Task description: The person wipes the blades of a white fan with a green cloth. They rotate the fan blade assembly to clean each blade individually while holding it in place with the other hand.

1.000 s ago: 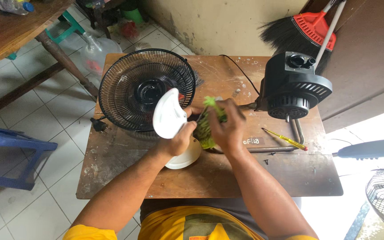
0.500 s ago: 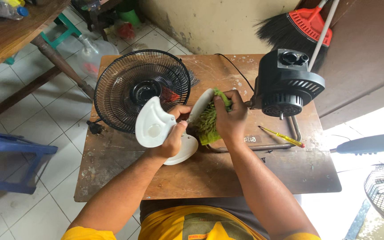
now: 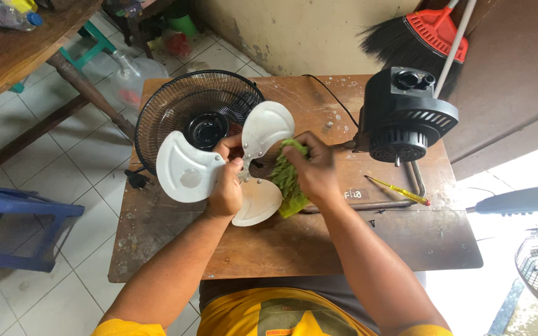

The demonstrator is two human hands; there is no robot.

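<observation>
Our left hand (image 3: 226, 186) grips the white fan blade (image 3: 231, 165) at its hub above the table (image 3: 344, 242) centre; our right hand (image 3: 314, 168) presses a green cloth (image 3: 287, 180) against it.

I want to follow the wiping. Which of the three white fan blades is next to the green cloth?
The lower blade, pointing toward the person: the green cloth in the right hand lies along its edge. The left blade and the upper blade are farther from it.

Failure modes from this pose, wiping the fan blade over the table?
1. The left hand pinches the white fan blade only near its hub; pressure from the green cloth under the right hand might twist or flex a thin blade.
2. The black fan guard overhangs the wooden table edge; a blade swing may nudge it off.
3. The yellow screwdriver lies loose near the right forearm.
</observation>
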